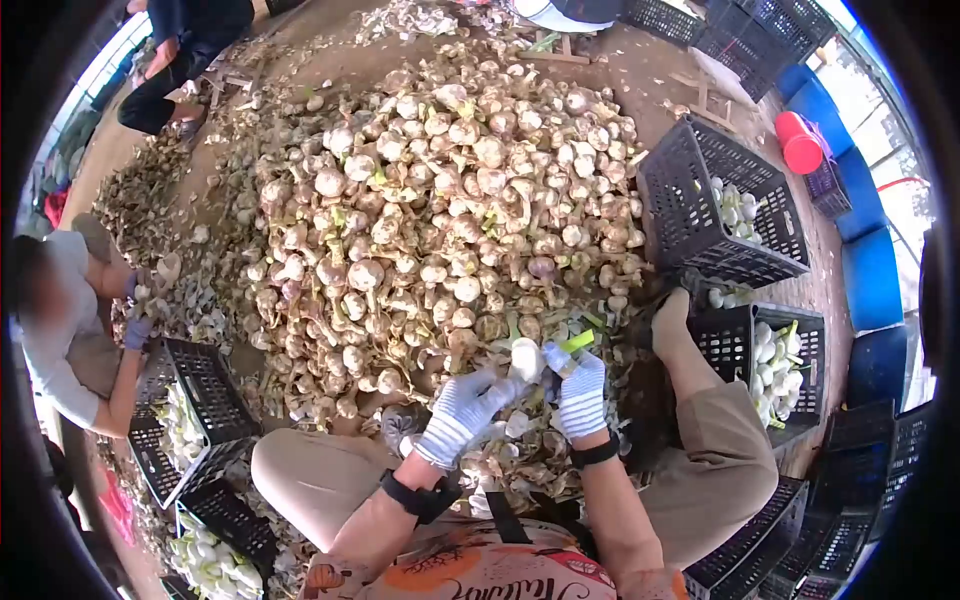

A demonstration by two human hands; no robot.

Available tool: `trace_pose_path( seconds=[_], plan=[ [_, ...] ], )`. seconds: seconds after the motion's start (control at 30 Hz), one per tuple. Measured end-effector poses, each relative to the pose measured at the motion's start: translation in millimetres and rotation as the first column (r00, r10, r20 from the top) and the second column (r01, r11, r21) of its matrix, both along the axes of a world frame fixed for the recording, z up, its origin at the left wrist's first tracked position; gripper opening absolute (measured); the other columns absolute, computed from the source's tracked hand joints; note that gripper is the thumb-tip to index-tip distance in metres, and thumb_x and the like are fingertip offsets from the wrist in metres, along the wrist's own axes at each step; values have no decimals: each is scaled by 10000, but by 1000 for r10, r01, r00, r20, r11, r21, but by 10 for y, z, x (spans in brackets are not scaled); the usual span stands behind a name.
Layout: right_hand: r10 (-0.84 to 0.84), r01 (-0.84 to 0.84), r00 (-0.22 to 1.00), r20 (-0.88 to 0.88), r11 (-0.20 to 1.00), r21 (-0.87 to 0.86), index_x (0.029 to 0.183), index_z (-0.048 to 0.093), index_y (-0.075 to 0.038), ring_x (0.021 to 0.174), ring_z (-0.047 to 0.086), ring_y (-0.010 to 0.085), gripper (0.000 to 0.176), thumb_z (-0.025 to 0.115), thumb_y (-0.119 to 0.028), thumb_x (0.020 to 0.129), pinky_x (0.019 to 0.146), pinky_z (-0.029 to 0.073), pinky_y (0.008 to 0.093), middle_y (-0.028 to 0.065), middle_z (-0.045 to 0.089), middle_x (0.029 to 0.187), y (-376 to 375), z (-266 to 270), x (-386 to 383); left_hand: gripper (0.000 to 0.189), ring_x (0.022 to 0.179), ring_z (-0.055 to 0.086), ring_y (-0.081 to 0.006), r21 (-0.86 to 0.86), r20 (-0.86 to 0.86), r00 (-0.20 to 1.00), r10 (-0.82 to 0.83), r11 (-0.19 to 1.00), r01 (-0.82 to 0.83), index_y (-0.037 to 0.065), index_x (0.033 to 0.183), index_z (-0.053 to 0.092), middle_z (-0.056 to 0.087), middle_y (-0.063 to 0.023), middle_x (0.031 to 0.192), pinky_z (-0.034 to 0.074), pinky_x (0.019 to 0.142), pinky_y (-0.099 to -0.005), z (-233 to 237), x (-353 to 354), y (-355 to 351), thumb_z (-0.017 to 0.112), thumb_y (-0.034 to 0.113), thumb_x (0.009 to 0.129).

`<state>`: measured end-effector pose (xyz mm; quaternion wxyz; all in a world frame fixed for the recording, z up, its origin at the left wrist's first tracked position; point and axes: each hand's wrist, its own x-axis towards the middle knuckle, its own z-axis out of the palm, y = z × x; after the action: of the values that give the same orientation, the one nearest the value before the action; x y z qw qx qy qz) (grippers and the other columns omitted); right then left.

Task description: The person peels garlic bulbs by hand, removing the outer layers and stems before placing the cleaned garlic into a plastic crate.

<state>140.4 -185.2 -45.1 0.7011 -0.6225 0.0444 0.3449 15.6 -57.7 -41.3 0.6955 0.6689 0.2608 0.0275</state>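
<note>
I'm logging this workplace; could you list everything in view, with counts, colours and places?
Garlic pile: too many bulbs to count, brownish-white, centre
White garlic bulb: one, white, below the pile's centre
Green piece: one, bright green, beside that bulb; identity unclear
Trimmed garlic: many, white, in crates both sides
Those and other crates: several, black, left, right, top right
Husks: many, tan, around the pile
Bucket-like container: one, red, upper right
Barrel-like objects: several, blue, right
Co-workers: two, pale and dark clothing, left and upper left
Trousers: one pair, tan, bottom
Shirt: one, patterned, bottom
Wristbands: two, black, wrists
Left hand, right hand: two, whitish striped gloves, lower centre
</note>
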Motion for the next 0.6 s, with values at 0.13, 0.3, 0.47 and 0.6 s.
trace_pose_path(
  seconds=[0.13, 0.3, 0.47, 0.6],
  plan=[
    [-23, 28, 999, 41, 994, -105, 741, 568, -57, 400, 456, 95, 163, 630, -180, 828, 352, 339, 222, 6, 518, 538, 57, 138, -66, 196, 571, 458, -50, -80, -27, 994, 109, 991, -110, -56, 812, 645, 561, 10, 608, 378, 516, -224, 94, 62, -32, 594, 133, 821],
    [-132, 232, 889, -438, 955, 185, 889, 611, -55, 500, 557, 125, 209, 650, -242, 804, 388, 440, 244, 19, 605, 679, -79, -211, 45, 142, 485, 509, -169, 282, -153, 975, 164, 952, -116, 20, 772, 668, 603, -80, 585, 422, 496, -307, -182, -63, 125, 589, 136, 787],
    [-19, 242, 847, -531, 903, 354, 1078, 560, -17, 741, 642, 208, 354, 569, -290, 852, 580, 549, 305, 79, 652, 892, -150, -202, 60, 172, 670, 594, -312, 662, 53, 981, 185, 729, -173, 47, 866, 620, 616, -155, 748, 474, 612, -383, -228, -49, 148, 601, 172, 750],
    [-30, 248, 880, -474, 880, 405, 1099, 544, -19, 791, 642, 231, 357, 562, -277, 854, 642, 554, 323, 88, 646, 938, -56, -172, -25, 154, 670, 570, -332, 639, 269, 963, -15, 751, -167, 80, 873, 606, 604, -124, 750, 470, 611, -400, 234, 146, -65, 628, 98, 722]
  ],
)
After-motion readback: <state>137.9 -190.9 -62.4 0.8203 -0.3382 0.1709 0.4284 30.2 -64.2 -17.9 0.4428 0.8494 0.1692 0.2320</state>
